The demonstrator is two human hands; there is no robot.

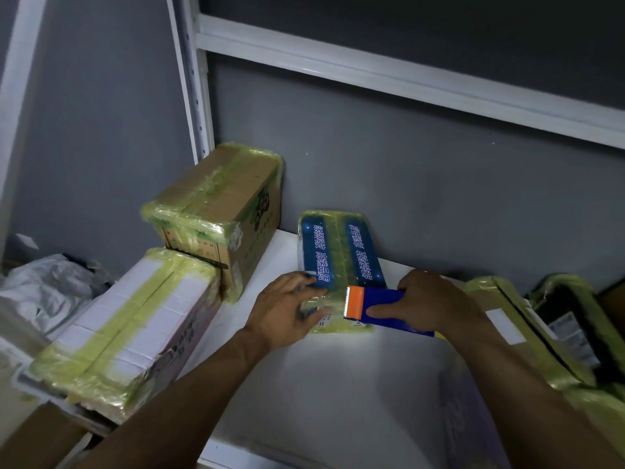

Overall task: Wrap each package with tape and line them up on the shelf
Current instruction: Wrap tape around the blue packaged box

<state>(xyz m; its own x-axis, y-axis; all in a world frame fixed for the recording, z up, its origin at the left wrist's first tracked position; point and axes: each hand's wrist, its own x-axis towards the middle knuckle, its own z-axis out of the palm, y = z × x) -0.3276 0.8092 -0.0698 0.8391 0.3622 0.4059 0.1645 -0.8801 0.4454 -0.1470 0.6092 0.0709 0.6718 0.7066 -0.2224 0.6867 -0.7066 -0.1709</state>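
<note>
— On the white shelf board [338, 384], under the grey wall [406, 170], which parcel is in hand?

— Mid-shelf: the flat blue package with white print [341, 252]. It lies flat with its far end close to the wall. Yellowish clear tape runs down its middle and over the near end.

— How will it handle?

— Light and thin, I'd judge. The taped skin looks slick, so it may slide on that smooth board. Take it by the long edges, or pin it flat from above.

— And the hands?

— The left hand [291, 306] lies on the near left corner, fingers spread and pressing down, gripping nothing. The right hand [429, 299] is wrapped round the blue tape dispenser with the orange toothed cutter [375, 306]. Its blade sits at the package's near end.

— Room to work?

— Not much, and the light is dim. On the left a long white carton banded in tape [135, 319] butts against a taped brown cardboard box [220, 204]. That box stands in the corner by the white metal upright [196, 96]. On the right are a taped brown parcel [507, 333] and a black one [568, 316] beyond it. Bare board shows only in front.
</note>
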